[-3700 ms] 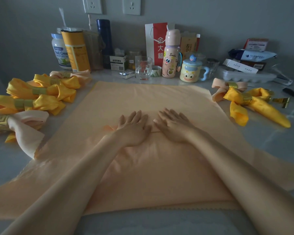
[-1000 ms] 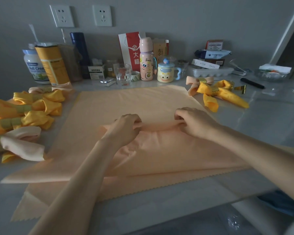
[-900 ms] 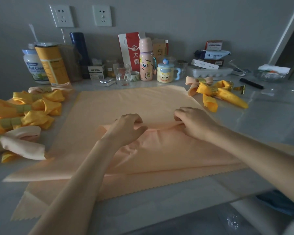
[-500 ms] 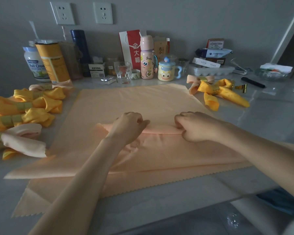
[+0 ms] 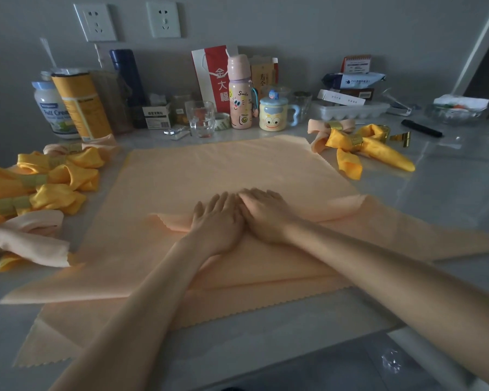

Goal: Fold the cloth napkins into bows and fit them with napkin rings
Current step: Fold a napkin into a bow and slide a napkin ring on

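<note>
We read "Smile" on the pink bottle (image 5: 240,100), "Full Cre" on the white jar (image 5: 52,108) and 金大福 on the red bag (image 5: 212,77) by the wall. Our left hand (image 5: 215,218) and right hand (image 5: 266,213) lie flat, fingers straight, pressing the folded peach napkin (image 5: 223,167) mid-table (image 5: 449,193). Finished bows (image 5: 54,179) lie at both sides.

Hands (image 5: 239,218) on napkin (image 5: 223,170), bows (image 5: 40,190) left

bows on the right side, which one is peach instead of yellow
The back-left bow, nearest the smiley mug: it is pale peach with a gold ring, while the others are bright yellow.
</note>
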